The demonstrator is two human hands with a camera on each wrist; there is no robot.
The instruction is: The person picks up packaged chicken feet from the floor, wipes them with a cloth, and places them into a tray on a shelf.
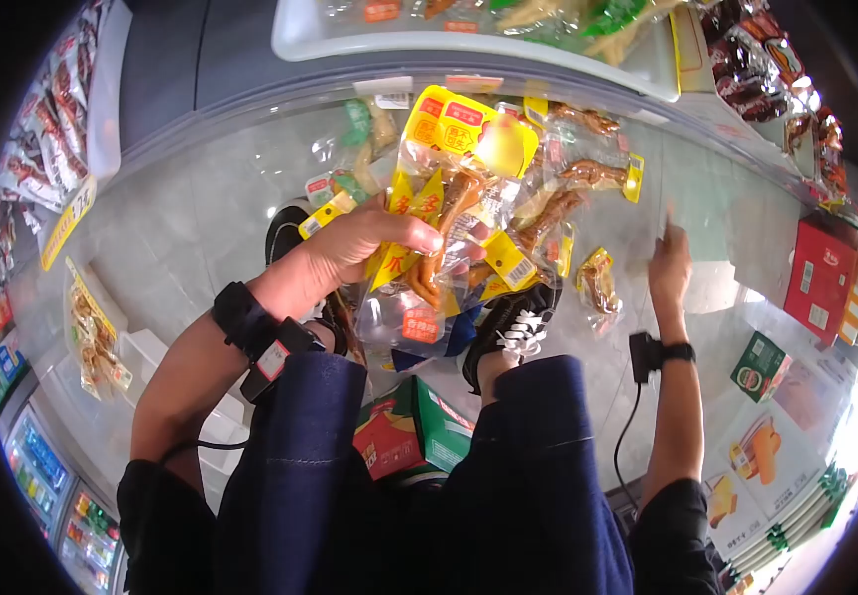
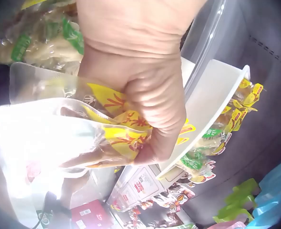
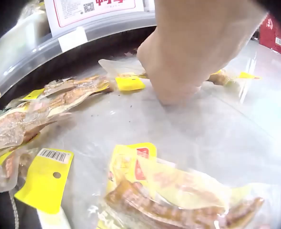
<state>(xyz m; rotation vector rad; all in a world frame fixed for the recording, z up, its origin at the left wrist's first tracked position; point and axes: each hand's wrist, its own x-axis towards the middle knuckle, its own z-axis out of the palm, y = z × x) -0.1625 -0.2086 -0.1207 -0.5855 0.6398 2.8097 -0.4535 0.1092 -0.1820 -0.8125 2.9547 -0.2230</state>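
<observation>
My left hand (image 1: 367, 243) grips clear snack packets (image 1: 459, 203) with yellow tops, yellow printed panels and what look like brown chicken feet inside. The thumb lies across their front. In the left wrist view, my left hand (image 2: 152, 100) pinches overlapping packets (image 2: 116, 138), and glare washes out part of the plastic. Off to the right, my right hand (image 1: 672, 263) hangs low over the grey floor with its index finger extended and nothing visible in it. From the right wrist, only the back of my right hand (image 3: 178, 67) shows; its fingertips are hidden.
Similar packets (image 1: 592, 174) lie scattered on the floor (image 1: 201, 208), one small packet (image 1: 599, 283) apart from them. A white tray (image 1: 369, 47) of packets stands ahead. A red box (image 1: 821, 283) is at right. Between my legs sits a red and green box (image 1: 439, 426).
</observation>
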